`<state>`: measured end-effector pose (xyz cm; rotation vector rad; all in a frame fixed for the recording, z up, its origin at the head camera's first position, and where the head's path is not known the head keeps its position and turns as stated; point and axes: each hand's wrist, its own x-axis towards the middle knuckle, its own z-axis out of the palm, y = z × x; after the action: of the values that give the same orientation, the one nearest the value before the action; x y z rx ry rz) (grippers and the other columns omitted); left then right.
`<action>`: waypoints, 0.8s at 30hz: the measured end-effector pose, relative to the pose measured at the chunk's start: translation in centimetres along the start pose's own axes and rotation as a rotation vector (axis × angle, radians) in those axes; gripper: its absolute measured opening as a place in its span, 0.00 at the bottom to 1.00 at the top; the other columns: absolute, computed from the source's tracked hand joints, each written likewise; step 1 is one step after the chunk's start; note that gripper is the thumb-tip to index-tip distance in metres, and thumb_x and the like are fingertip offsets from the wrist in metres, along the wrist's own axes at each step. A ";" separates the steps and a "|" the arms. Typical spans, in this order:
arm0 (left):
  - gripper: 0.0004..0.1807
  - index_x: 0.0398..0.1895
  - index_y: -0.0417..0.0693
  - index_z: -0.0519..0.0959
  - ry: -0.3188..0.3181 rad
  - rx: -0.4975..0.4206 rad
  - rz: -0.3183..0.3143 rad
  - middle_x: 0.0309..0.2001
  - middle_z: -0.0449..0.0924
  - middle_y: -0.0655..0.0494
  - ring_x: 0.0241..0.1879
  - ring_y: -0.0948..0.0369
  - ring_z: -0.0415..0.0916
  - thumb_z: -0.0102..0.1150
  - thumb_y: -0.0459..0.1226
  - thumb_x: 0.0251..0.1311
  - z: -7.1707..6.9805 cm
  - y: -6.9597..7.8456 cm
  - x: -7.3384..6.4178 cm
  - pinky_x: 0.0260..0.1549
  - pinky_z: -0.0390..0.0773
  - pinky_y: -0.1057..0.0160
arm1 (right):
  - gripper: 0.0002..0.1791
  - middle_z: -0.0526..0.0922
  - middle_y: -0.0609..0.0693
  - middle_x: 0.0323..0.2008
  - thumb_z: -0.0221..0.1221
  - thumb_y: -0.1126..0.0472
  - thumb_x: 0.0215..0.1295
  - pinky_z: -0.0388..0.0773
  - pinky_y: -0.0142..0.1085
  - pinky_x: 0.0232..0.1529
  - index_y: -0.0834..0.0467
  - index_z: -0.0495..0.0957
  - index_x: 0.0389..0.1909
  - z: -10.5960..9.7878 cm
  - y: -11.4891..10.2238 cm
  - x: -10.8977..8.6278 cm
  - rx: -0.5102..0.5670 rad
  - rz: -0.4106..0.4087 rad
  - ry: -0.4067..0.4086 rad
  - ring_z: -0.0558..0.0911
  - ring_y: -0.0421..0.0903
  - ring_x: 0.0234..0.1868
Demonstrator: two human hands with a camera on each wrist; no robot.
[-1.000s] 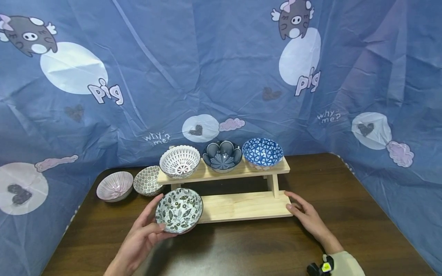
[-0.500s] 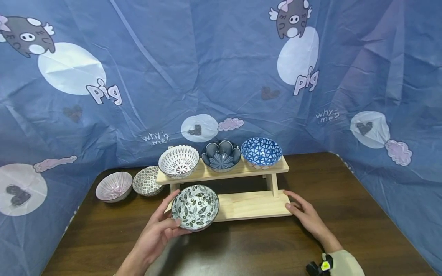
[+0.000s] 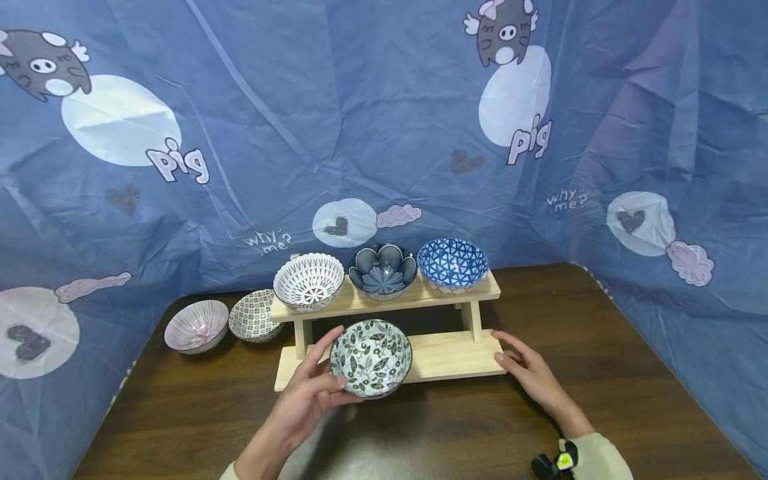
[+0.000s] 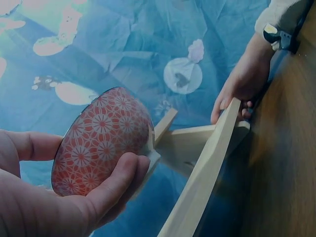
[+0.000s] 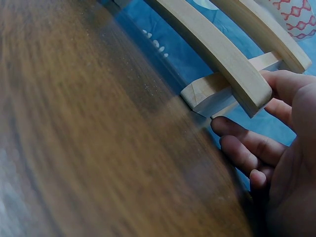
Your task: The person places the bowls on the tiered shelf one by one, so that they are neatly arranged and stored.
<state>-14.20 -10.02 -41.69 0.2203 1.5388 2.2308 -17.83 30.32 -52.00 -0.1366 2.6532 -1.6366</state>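
Observation:
My left hand (image 3: 306,400) grips a bowl (image 3: 371,359) by its left side, thumb at the rim and fingers around the outside. Its inside is white with dark green leaves; the left wrist view shows a red outside with white flower shapes. The bowl hangs tilted in front of the lower board of a two-tier wooden stand (image 3: 453,355), overlapping it in the head view. At the right end of that board, my right hand (image 3: 534,377) holds the edge between thumb and fingers. Seen from the right wrist, the fingertips (image 5: 224,126) sit close under the wooden end.
On the top tier stand a white patterned bowl (image 3: 309,281), a dark blue petal bowl (image 3: 383,272) and a blue triangle-patterned bowl (image 3: 453,263). A pink striped bowl (image 3: 197,325) and a grey patterned bowl (image 3: 255,317) lie left on the brown table (image 3: 600,333). Blue cloth (image 3: 384,133) hangs behind.
My left hand has carried the leaf-patterned bowl to the right, from the stand's left end to near its middle. My right hand stays at the board's right end.

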 end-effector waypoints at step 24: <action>0.47 0.80 0.52 0.47 -0.038 -0.011 -0.016 0.70 0.53 0.27 0.49 0.52 0.79 0.47 0.24 0.56 4.3 -2.1 3.8 0.47 0.87 0.55 | 0.28 0.66 0.62 0.73 0.53 0.53 0.76 0.77 0.24 0.51 0.57 0.65 0.73 0.0 0.3 0.1 0.021 -0.023 0.000 0.76 0.22 0.50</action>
<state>-15.53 -4.10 -42.37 0.2446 1.5033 2.2098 -17.92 30.43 -52.32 -0.1673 2.6433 -1.6711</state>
